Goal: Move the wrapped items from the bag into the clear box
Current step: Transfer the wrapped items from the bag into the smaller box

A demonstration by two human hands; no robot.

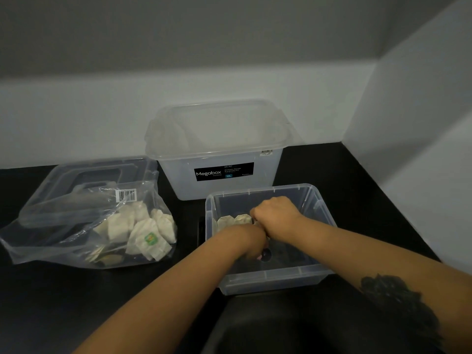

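I saw two white paper-wrapped items (235, 218) standing inside the shallow clear plastic box (265, 277), against its far-left inner corner. Both hands were down in that box: my right hand (277, 209) was curled into a fist just beside the items, though what it gripped I could not tell; my left hand (251, 242) lay below it, fingers hidden (grip unclear). Left of the box, the clear plastic bag (63, 236) held more white wrapped pieces (143, 229). Behind the box stood a taller frosted bin (217, 154).
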